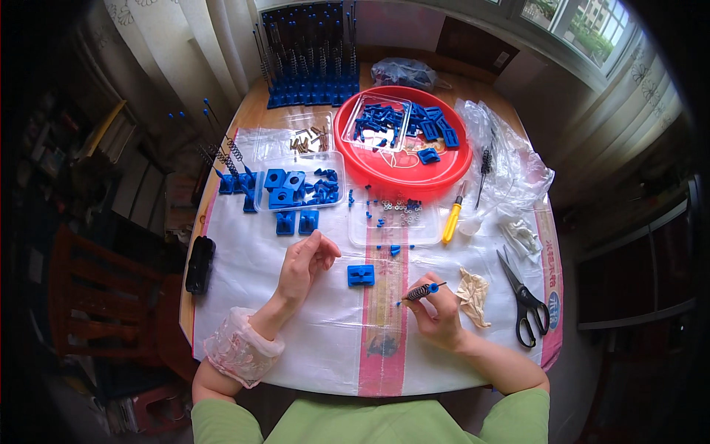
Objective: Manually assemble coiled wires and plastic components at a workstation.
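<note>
- Near the table's [248, 112] right edge: black scissors [523, 294]
- Toward its near edge: stretch of white sheet [310, 355]
- Left hand [302, 263]: empty, loosely curled
- Right hand [439, 312]: pinching black spring [418, 292]

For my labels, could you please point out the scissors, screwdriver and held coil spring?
Scissors [524, 295]: head view, black handle near pivot.
Screwdriver [452, 223]: head view, yellow handle.
Held coil spring [419, 292]: head view, dark middle coils.

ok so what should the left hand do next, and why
Probably steady the blue rectangular plastic block with the left hand: that hand looks empty, the block lies between both hands, and the right hand holds a black coil spring on a thin dark rod.
</note>
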A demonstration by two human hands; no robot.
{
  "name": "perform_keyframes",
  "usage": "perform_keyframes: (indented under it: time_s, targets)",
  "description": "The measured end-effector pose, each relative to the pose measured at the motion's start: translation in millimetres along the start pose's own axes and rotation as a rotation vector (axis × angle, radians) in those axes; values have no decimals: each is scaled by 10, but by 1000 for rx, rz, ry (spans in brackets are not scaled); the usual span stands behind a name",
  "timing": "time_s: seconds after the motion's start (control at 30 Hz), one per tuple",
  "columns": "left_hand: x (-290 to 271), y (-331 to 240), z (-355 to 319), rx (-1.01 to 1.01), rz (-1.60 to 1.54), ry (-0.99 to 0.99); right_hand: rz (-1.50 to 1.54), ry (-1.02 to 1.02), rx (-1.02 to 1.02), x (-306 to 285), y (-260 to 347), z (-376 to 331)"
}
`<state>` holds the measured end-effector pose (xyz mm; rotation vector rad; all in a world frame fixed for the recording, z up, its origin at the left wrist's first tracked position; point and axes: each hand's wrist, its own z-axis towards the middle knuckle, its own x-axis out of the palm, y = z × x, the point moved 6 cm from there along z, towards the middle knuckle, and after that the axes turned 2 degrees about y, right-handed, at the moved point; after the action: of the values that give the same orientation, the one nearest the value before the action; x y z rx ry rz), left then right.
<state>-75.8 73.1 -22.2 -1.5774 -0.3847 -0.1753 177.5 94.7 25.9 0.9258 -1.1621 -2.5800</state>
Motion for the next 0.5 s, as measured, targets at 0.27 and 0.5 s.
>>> perform_keyframes:
  time_s: [0.27,0.5]
  targets:
    - [12,10,-5,-9,24,12,3,0,0,-7,6,-3]
    - [20,-5,-17,-18,39,6,5,14,10,2,-8,-7]
